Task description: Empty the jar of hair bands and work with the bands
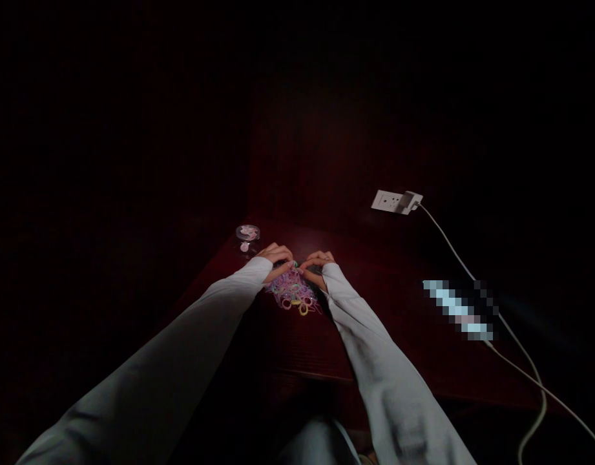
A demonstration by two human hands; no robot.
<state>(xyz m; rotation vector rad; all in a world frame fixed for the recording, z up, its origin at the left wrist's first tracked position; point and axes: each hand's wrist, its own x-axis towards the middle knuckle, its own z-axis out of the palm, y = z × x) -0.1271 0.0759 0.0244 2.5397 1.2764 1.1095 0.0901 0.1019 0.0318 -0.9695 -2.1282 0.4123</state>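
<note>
A pile of small colourful elastic bands (293, 289), mostly pink and purple with a few yellow rings, lies on the dark red table (307, 352). My left hand (278, 259) is over the pile's upper left edge, its fingers bent and closed near a small green piece. At the upper right edge is my right hand (318, 266), fingers curled, thumb and forefinger pinched close to the same green piece. Both hands' fingertips nearly meet there. What exactly each pinch holds is too small to make out.
A round clear jar (247, 239) with pink pieces stands left of my left hand. To the right lies a pixelated bright device (457, 310) with a white cable (530, 369). A charger (410, 201) sits in the wall socket (387, 201).
</note>
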